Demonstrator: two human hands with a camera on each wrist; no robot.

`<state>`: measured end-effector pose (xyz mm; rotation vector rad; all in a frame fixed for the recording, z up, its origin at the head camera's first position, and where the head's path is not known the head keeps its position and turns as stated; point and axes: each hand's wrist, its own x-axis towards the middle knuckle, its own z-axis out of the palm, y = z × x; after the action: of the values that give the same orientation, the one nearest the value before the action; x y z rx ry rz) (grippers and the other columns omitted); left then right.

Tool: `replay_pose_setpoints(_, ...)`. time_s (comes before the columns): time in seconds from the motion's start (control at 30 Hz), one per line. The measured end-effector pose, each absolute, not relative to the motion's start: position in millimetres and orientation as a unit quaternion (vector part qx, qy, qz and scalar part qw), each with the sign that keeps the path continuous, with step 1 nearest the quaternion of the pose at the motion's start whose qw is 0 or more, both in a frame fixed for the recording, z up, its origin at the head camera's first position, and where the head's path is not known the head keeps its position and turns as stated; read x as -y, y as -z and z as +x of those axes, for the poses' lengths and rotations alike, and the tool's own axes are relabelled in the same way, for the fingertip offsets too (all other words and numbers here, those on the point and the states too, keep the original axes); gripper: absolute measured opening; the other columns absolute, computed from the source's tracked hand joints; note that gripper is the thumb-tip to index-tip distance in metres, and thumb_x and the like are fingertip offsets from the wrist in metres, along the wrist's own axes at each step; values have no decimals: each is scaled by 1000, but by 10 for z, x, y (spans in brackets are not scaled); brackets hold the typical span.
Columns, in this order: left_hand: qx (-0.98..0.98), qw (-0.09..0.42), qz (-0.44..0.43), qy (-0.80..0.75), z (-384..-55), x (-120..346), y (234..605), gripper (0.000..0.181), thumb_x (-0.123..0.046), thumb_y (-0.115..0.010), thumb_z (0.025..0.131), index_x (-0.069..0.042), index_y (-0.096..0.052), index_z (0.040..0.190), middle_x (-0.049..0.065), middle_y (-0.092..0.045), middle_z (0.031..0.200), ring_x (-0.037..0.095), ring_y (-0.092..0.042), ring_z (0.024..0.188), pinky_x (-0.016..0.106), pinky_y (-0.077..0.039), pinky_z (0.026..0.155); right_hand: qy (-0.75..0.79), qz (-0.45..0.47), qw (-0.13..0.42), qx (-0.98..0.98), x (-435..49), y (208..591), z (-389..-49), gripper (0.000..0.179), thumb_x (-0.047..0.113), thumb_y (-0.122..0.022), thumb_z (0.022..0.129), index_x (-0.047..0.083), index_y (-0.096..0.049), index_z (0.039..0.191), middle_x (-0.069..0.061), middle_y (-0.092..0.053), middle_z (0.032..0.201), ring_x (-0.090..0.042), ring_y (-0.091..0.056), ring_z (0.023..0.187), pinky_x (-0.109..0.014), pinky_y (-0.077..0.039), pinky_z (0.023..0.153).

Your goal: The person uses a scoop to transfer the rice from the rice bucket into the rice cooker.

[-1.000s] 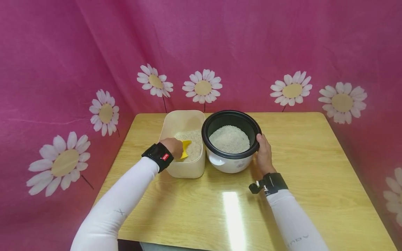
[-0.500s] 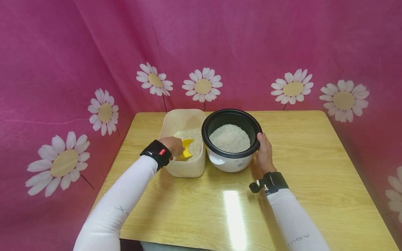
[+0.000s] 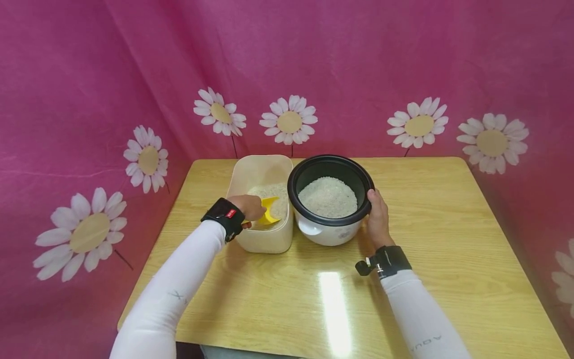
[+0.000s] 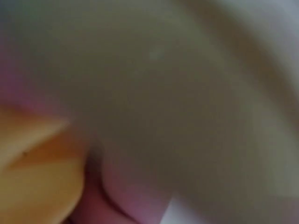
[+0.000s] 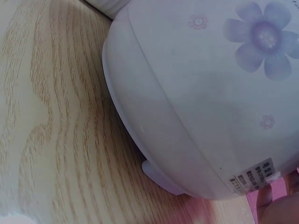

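My left hand [image 3: 247, 206] grips a yellow scoop [image 3: 269, 212] inside a cream plastic bin [image 3: 264, 242], low over the rice [image 3: 271, 191] in it. The left wrist view is blurred; the scoop's yellow handle [image 4: 37, 186] shows at its lower left, against the fingers. To the right stands a white rice cooker [image 3: 329, 236] with a black rim and a mound of rice [image 3: 328, 197] inside. My right hand [image 3: 377, 219] holds the cooker's right side, thumb up at the rim. In the right wrist view the cooker's flower-printed side [image 5: 196, 93] fills most of the frame, fingers at the lower right.
Bin and cooker stand side by side toward the back of a wooden table [image 3: 426, 279]. A pink curtain [image 3: 350, 75] printed with daisies hangs around its back and sides. A bright reflection lies on the tabletop in front.
The left hand has shifted slightly right in the bin, and more of the scoop's yellow blade shows, tilted over the rice. The right hand and the cooker stay in place.
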<state>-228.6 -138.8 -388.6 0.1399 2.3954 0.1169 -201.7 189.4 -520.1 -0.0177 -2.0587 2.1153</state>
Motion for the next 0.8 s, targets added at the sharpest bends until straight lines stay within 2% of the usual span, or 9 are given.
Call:
replay_pose_setpoints(0.1, -929, 364, 48, -47, -2289, 1373, 3862, 39, -32, -40, 110, -2, -57, 128, 0, -57, 74, 7, -50, 46, 21, -43, 50, -715, -5, 95, 693, -1891, 5188, -2010, 55, 49, -31, 108, 23, -49, 153, 0, -49, 158, -9, -41, 146, -44, -19, 131)
replay_pose_setpoints(0.23, -929, 363, 57, -35, -2299, 1364, 3848, 38, -33, -41, 110, -3, -58, 125, 3, -57, 86, 7, -49, 46, 20, -43, 50, -718, -8, 93, 690, -1891, 5169, -2004, 56, 50, -31, 107, 23, -50, 152, 0, -49, 157, -9, -40, 145, -44, -18, 130)
replay_pose_setpoints(0.53, -930, 361, 74, -1, -2332, 1318, 3827, 36, -34, -41, 110, -5, -61, 118, 9, -64, 109, 6, -49, 48, 18, -43, 50, -710, 2, 121, 694, -1880, 5182, -2021, 53, 40, -31, 109, 12, -53, 148, -7, -55, 146, -5, -48, 131, -23, -31, 117)
replay_pose_setpoints(0.63, -928, 367, 68, -6, -2330, 1288, 3795, 34, -33, -41, 110, -5, -60, 116, 12, -63, 117, 7, -49, 50, 18, -44, 51, -710, 2, 117, 694, -1883, 5186, -2019, 54, 42, -30, 109, 13, -53, 149, -6, -54, 148, -5, -47, 132, -23, -31, 117)
replay_pose_setpoints(0.8, -927, 370, 61, -9, -2300, 1240, 3734, 33, -32, -42, 110, -5, -61, 108, 15, -63, 121, 8, -49, 51, 19, -44, 51, -717, -2, 107, 689, -1873, 5189, -2013, 54, 45, -31, 108, 17, -51, 151, -3, -54, 150, -5, -45, 136, -28, -27, 121)
